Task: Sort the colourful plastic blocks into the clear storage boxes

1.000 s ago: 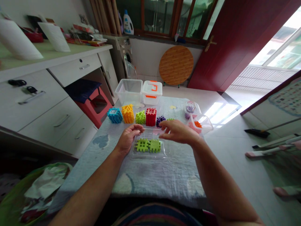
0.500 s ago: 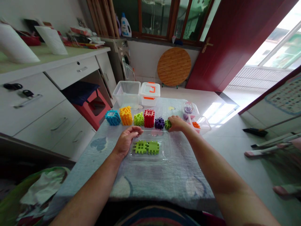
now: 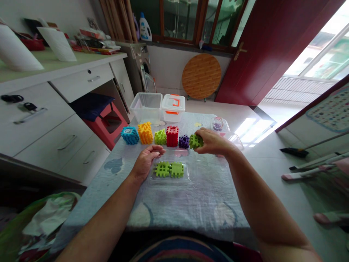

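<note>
My right hand (image 3: 215, 141) grips a green toy block (image 3: 195, 142) with notched edges, raised at the right end of a row of blocks. My left hand (image 3: 145, 162) has its fingers curled at the far left rim of a shallow clear plastic tray (image 3: 191, 175). Inside the tray lie two flat green panels, a windowed panel (image 3: 162, 170) and a solid panel (image 3: 177, 170), side by side. Beyond the tray stand a blue block (image 3: 129, 135), a yellow block (image 3: 145, 133), a lime block (image 3: 160, 137), a red block (image 3: 172, 137) and a purple block (image 3: 183, 142).
Toward the back of the cloth-covered table (image 3: 174, 207) stand an open clear bin (image 3: 147, 105) and a lidded box (image 3: 173, 109) with orange clips. A small clear container (image 3: 222, 125) with purple pieces sits at the right. A red stool (image 3: 105, 125) is left of the table.
My right hand has lifted the green block from the end of the row and turned, bringing more of the block into sight. My left hand stays at the tray's rim.
</note>
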Demonstrator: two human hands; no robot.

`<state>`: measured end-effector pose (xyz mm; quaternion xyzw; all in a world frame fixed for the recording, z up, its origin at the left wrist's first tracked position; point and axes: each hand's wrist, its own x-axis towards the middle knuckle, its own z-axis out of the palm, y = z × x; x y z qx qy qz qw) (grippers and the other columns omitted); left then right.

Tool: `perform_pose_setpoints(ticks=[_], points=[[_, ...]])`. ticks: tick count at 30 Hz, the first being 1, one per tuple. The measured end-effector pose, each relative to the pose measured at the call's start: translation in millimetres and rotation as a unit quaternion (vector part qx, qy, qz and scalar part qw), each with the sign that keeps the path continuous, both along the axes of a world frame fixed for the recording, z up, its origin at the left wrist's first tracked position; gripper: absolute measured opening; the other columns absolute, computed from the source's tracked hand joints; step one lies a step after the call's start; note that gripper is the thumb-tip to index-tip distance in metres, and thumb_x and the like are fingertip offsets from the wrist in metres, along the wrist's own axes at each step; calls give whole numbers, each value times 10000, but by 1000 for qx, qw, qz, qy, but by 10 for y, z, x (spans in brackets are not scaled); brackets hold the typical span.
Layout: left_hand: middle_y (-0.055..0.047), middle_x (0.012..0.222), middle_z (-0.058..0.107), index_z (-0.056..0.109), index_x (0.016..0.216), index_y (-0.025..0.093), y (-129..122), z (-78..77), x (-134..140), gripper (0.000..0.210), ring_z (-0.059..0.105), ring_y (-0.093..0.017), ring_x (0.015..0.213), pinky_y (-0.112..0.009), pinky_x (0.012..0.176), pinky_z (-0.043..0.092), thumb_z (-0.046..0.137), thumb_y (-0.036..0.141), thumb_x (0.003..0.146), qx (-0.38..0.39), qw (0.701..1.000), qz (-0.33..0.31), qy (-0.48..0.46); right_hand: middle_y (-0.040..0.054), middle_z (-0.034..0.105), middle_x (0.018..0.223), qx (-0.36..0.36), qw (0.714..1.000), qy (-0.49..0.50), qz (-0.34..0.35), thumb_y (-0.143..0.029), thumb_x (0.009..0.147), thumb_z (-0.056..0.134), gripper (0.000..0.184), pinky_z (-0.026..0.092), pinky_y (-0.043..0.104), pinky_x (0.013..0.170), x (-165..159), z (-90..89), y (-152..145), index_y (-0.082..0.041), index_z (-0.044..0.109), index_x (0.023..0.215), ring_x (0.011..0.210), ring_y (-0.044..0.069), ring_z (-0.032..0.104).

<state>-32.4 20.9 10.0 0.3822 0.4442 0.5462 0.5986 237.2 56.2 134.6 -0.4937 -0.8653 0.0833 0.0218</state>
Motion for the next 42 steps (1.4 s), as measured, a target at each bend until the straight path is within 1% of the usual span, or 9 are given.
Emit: perform_pose_setpoints(ticks=[2,4,8,12,18,28,31,36,42], points=[[-27,821,743,712,861,184,-1,-10,-2,222,651,-193,853,-318,839,446,706,226,644,3,1000,2,1,85,650,1040,-38,997,27,69,-330,720,691,364,438,280,835,-133,108,-208,-162,626,1037,951,203,587],[-26,825,744,714,874,185,-2,-19,-3,224,650,-190,850,-319,845,445,706,222,652,5,1000,1,-2,86,657,1049,-58,993,7,105,-335,717,700,373,435,290,830,-270,106,-379,-162,632,1039,946,206,588],[-21,828,747,717,879,191,2,-21,0,218,653,-181,847,-314,851,445,701,214,664,9,1000,-5,-8,117,671,1072,-26,991,-96,91,-357,708,725,413,422,351,809,-445,-65,-547,-138,657,1052,935,247,598],[-27,826,748,720,868,191,6,-16,2,214,659,-194,851,-324,833,453,698,215,657,10,1000,-4,0,126,687,1037,6,984,-152,93,-361,702,742,393,410,378,808,-507,-190,-574,-122,683,1008,954,273,598],[-26,833,748,719,874,197,5,-28,-7,212,662,-202,870,-335,847,461,696,208,663,12,1000,-5,-3,134,704,1030,19,981,-169,93,-314,721,737,339,392,382,824,-541,-268,-590,-124,684,997,1006,292,583],[-19,840,750,718,889,198,-1,-29,-8,207,651,-178,854,-303,841,447,694,211,683,19,1000,-14,-2,116,725,1050,13,981,-169,93,-311,731,756,366,393,390,847,-537,-263,-590,-140,664,1041,1018,296,604],[-27,841,747,717,894,194,-3,-24,-7,214,654,-190,859,-315,836,453,694,215,683,19,1000,-13,3,116,726,1046,17,982,-163,97,-337,730,761,387,403,394,843,-538,-251,-586,-141,662,1050,1009,300,615],[-38,842,744,714,889,191,-4,-18,-4,224,659,-213,867,-342,839,465,697,229,668,17,1000,-7,11,123,726,1050,12,981,-164,100,-320,749,735,339,410,382,828,-561,-230,-581,-142,668,1030,1003,290,627],[-30,831,744,712,881,195,-9,-5,-1,223,661,-209,868,-342,851,464,693,219,661,13,1000,-7,7,128,725,1037,22,981,-162,107,-319,742,723,357,413,369,803,-595,-291,-575,-131,658,1039,985,285,630]])
